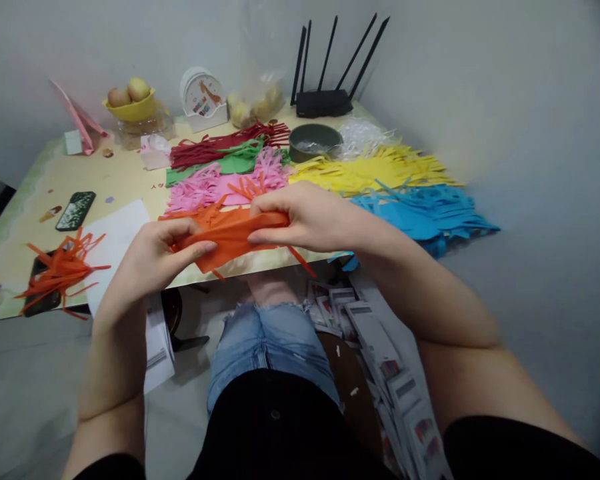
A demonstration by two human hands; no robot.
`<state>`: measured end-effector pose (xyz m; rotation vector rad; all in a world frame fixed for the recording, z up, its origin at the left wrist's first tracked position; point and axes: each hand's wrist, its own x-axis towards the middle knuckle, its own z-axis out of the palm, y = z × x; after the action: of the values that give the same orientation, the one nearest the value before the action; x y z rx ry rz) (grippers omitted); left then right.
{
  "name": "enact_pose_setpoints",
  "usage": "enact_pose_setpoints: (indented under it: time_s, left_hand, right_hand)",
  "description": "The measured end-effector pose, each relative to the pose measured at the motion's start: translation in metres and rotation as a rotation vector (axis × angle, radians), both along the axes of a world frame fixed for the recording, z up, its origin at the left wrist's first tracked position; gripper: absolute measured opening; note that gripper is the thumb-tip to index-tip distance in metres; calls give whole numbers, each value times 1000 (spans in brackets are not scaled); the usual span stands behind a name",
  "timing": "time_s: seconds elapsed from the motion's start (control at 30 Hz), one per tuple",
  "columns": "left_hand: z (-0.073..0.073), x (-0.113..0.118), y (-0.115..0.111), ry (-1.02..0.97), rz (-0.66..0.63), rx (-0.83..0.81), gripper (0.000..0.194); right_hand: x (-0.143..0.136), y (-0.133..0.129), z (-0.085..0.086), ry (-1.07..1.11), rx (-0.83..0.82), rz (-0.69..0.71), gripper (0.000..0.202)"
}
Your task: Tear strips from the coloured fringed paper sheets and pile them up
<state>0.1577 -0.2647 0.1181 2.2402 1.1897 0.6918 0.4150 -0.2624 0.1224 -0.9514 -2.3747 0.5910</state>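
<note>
A sheet of orange tissue paper (227, 241) with fringed strips is stretched between my two hands, just above the table's front edge. My left hand (163, 257) pinches its left end between thumb and fingers. At the other end, my right hand (300, 217) grips the paper, thumb underneath and fingers on top. Loose orange strips stick out behind and below the sheet. Beyond it lie piles of fringed tissue paper: pink (230, 187), green (240, 160), dark red (225, 143), yellow (375, 170) and blue (410, 213).
An orange tassel (65, 270) rests on a dark phone at the left; another phone (76, 211) lies behind it. White paper (120, 233) sits beside my left hand. At the back stand a dark bowl (314, 141), a black router (324, 103) and a yellow fruit basket (133, 109).
</note>
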Motion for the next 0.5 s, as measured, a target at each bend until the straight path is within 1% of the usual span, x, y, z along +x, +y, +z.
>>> enact_pose_setpoints:
  time_s: [0.1,0.2,0.27,0.33,0.43,0.5]
  left_hand:
    - [-6,-4,-3,-180,105,-88,27]
    - [-14,-5,-5,-362,179,-89,24]
    - [-20,-4,-6,-432,190,-40,23]
    - [-25,-4,-7,-443,181,3,20]
    - [-29,-5,-10,-477,175,41,12]
    - [-32,-7,-12,-525,181,64,11]
  right_hand:
    - [4,-1,-11,190,-80,-66,27]
    - [3,-2,-26,383,-183,-105,26]
    - [1,-3,-34,468,-209,-120,27]
    - [0,-4,-39,543,-234,-118,27]
    - [-1,-7,-45,659,-347,-85,28]
    - [-1,-8,-49,726,-405,-81,27]
